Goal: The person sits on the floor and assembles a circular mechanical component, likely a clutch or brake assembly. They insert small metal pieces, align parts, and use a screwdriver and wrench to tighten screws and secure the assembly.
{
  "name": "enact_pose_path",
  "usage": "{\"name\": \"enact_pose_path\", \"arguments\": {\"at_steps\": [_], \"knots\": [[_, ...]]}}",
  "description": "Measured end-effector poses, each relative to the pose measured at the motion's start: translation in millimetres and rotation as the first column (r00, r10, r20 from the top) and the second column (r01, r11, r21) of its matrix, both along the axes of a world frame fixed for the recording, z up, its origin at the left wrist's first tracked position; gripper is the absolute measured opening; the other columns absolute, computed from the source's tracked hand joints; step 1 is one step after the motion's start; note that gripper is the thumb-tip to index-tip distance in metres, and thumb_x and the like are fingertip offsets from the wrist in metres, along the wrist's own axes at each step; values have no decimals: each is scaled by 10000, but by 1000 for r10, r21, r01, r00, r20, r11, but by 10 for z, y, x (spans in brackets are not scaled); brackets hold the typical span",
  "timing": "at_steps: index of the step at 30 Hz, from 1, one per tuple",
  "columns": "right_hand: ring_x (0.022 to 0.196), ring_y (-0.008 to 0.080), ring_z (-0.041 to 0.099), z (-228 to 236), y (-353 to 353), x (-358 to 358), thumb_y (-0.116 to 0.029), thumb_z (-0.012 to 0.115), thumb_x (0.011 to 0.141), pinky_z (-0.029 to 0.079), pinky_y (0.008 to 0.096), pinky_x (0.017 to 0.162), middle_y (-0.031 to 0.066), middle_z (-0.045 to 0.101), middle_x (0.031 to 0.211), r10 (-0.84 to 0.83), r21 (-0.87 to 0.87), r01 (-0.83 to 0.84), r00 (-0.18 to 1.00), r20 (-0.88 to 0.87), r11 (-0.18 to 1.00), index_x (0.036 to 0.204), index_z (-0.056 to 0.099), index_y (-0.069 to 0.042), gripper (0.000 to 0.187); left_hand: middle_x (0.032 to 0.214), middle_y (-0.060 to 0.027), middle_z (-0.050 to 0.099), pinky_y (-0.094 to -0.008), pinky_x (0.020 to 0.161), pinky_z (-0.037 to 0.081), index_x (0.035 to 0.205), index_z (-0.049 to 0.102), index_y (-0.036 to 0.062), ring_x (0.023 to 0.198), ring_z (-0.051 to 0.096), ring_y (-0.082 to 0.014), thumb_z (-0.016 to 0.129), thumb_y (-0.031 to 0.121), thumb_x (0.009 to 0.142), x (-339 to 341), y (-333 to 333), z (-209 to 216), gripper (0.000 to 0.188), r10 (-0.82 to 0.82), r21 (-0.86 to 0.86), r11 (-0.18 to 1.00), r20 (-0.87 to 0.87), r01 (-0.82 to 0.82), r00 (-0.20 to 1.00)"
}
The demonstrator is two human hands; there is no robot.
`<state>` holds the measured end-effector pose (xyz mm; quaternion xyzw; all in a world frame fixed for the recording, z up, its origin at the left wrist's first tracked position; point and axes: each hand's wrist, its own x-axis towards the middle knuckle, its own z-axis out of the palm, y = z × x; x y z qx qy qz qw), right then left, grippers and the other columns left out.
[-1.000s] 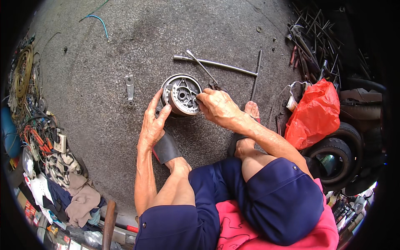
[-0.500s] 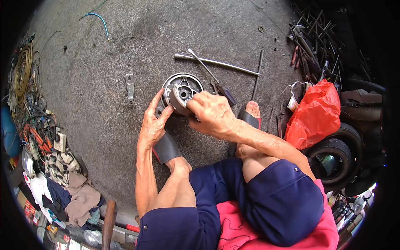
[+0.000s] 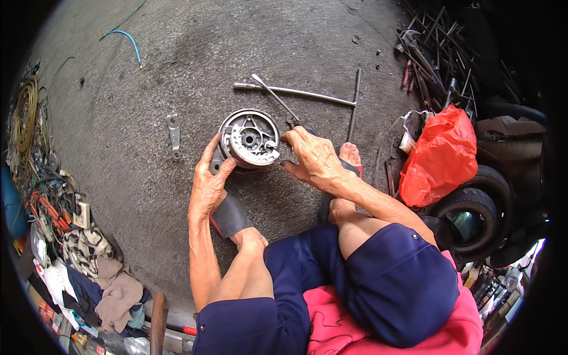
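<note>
A round metal drum-brake plate [image 3: 249,140] lies on the ground between my feet, its hub facing up. Curved grey brake shoes [image 3: 253,157] sit around its inside. My left hand [image 3: 208,180] grips the plate's lower left side, thumb on the near edge and fingers along the rim. To the right of the plate is my right hand [image 3: 313,157], thumb and fingers spread, with nothing seen between them. A screwdriver [image 3: 278,97] with a dark handle lies beyond that hand, which partly hides the handle. A small metal lever arm [image 3: 174,135] rests to the left.
A long T-handled wrench [image 3: 302,93] lies beyond the plate. To the right are a red plastic bag [image 3: 441,157], piled hand tools [image 3: 423,65] and tyres [image 3: 473,219]. Cables [image 3: 50,195] and cloths [image 3: 118,290] line the left side. A blue tube [image 3: 131,44] lies far left.
My right hand has moved off the hub and opened at the plate's right side. The brake shoe it held tilted now lies lower against the plate. My left hand keeps its grip.
</note>
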<state>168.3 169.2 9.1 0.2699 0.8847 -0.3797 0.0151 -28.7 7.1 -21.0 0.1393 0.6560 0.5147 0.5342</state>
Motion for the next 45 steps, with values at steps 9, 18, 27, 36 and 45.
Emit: {"name": "enact_pose_path", "arguments": {"at_steps": [9, 18, 27, 36, 45], "knots": [[844, 284, 697, -249, -70, -62, -92, 800, 748, 564, 362, 709, 151, 673, 994, -33, -43, 25, 981, -193, 999, 1201, 595, -6, 505, 1404, -156, 560, -378, 1119, 371, 1470, 454, 35, 1315, 504, -247, 803, 342, 834, -76, -28, -74, 787, -85, -73, 994, -63, 81, 994], [757, 266, 714, -296, -166, -43, -70, 809, 744, 574, 336, 648, 159, 705, 932, -99, -90, 75, 950, -298, 993, 1213, 598, 11, 521, 1417, -167, 547, -376, 1116, 379, 1467, 453, 21, 1318, 504, -243, 811, 355, 821, -119, -57, -156, 811, -79, -15, 997, -31, 79, 996], [823, 332, 681, -283, -91, -129, -157, 786, 749, 549, 413, 679, 151, 660, 965, -22, -77, 13, 992, -121, 997, 1148, 624, -25, 451, 1478, -197, 475, -399, 1162, 311, 1468, 442, 3, 1398, 407, -287, 814, 339, 819, -130, -25, -81, 820, -34, -94, 995, 77, 41, 996], [860, 323, 690, -345, 30, -127, -145, 783, 779, 560, 395, 725, 148, 672, 965, 40, -149, -70, 980, -193, 986, 1145, 640, -17, 413, 1437, -178, 512, -415, 1145, 336, 1460, 452, 16, 1385, 419, -280, 823, 378, 805, -151, -54, -123, 835, -43, -88, 995, 73, 49, 996], [805, 321, 698, -342, 121, -124, -187, 781, 793, 559, 390, 692, 149, 697, 922, 52, -148, -80, 982, -183, 986, 1115, 675, -24, 376, 1428, -180, 513, -508, 1125, 338, 1459, 469, 153, 1383, 392, -373, 849, 491, 734, -151, -36, -113, 886, -74, -161, 984, 19, 76, 997]]}}
